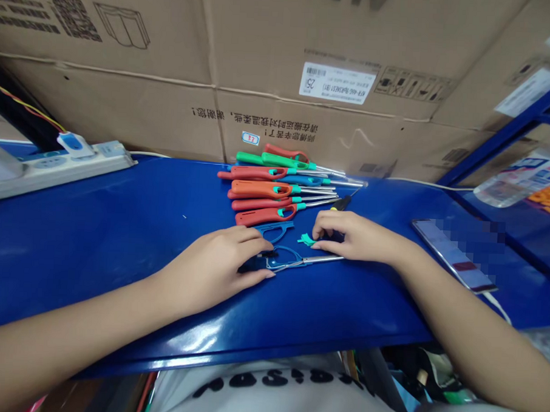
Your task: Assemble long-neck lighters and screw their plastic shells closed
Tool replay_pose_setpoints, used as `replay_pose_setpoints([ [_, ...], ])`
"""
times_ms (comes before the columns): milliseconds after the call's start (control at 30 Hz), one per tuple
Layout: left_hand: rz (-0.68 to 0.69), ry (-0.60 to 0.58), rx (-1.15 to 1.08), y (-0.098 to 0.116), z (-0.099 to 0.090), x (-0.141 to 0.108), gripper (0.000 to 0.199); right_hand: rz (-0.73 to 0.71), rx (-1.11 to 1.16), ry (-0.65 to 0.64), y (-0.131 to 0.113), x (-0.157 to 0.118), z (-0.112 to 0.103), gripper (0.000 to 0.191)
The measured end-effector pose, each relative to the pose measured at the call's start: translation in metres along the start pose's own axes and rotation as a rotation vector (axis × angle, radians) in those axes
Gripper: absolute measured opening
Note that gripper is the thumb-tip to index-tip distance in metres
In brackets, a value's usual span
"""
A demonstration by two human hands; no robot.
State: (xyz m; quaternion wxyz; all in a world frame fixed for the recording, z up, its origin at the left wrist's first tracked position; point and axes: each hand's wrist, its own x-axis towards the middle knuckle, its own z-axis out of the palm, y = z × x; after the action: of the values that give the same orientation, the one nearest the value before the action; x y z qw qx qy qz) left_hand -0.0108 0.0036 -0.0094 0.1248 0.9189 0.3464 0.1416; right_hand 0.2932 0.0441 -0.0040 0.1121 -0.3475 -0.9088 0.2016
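My left hand [229, 258] is closed over the handle end of an opened blue stick lighter [287, 257]; its fingers hide most of that handle. The lighter's inner wires show near the fingertips, and its metal tube [322, 258] points right along the tabletop. Just above lies a separate blue casing half [276, 230], close to my left fingers. Between thumb and fingertips, my right hand [347, 233] pinches a small green plastic trigger piece [306, 239] over the tube. Behind my hands rests a row of assembled stick lighters [262, 190] in red, orange, green and blue.
A black-tipped screwdriver-like tool [342, 203] lies behind my right hand. To the right are a phone [455, 253] with a cable and a plastic bottle [517, 180]. A power strip [53, 166] sits at left. Cardboard boxes [161, 104] wall the back of the blue table [95, 240].
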Motion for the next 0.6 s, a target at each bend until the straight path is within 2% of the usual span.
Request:
replay_pose_setpoints([
  [233, -0.004, -0.006, -0.057, -0.001, 0.003, 0.001, 0.032, -0.061, 0.098, 0.082, -0.021, 0.007, 0.011, 0.017],
  [367, -0.003, 0.014, -0.107, -0.002, 0.006, 0.002, 0.03, -0.104, 0.103, 0.061, -0.035, 0.008, 0.018, 0.011],
  [600, -0.007, 0.025, -0.15, -0.001, 0.007, 0.001, 0.024, -0.056, 0.06, 0.075, -0.04, 0.008, 0.025, 0.009],
])
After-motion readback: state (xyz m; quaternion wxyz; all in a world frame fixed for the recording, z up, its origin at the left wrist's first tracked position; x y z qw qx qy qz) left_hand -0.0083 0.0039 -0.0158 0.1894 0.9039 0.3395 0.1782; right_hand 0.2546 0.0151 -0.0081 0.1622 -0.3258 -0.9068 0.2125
